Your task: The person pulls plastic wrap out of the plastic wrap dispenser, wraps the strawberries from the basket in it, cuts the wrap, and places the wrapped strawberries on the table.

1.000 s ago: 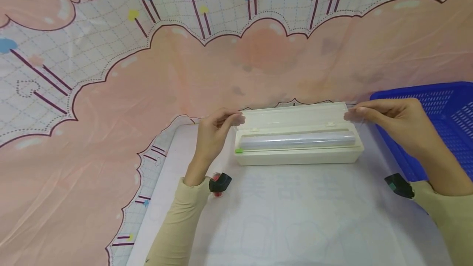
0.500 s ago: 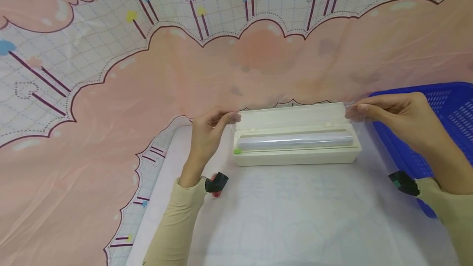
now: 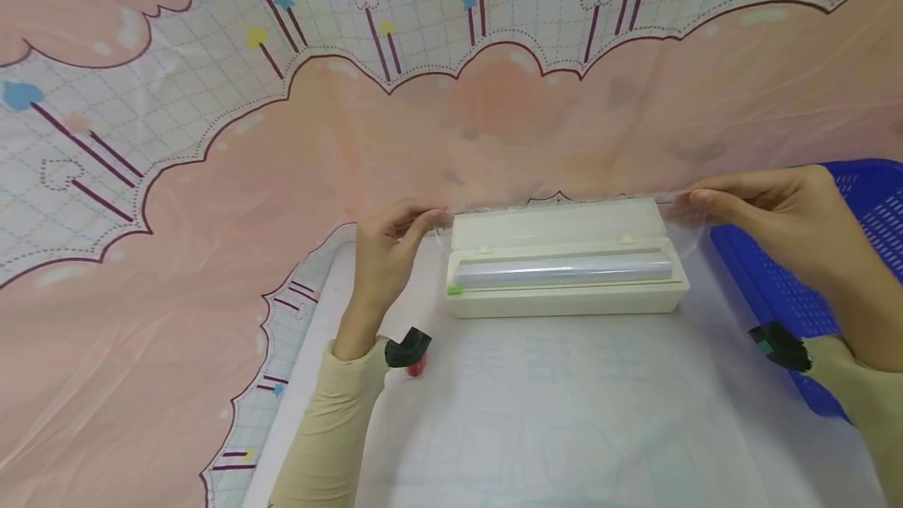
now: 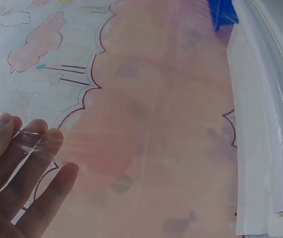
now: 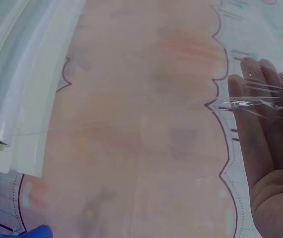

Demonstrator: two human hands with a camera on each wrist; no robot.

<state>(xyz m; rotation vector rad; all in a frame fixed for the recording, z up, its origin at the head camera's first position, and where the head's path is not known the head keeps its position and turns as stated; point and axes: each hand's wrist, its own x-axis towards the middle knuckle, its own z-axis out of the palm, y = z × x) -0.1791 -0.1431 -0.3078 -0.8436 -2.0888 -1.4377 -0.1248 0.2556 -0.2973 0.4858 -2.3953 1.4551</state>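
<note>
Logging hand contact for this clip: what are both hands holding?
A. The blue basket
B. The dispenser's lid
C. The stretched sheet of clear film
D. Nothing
C: the left hand and right hand each pinch a corner of the clear film drawn from the roll.

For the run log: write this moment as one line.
left hand: pinches cling film | right hand: pinches cling film | dispenser box: lid open

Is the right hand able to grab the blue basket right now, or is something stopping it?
Probably not yet. The right hand hovers beside the blue basket with nothing between them, but its fingers pinch the clear wrap; it would have to let go first.
</note>
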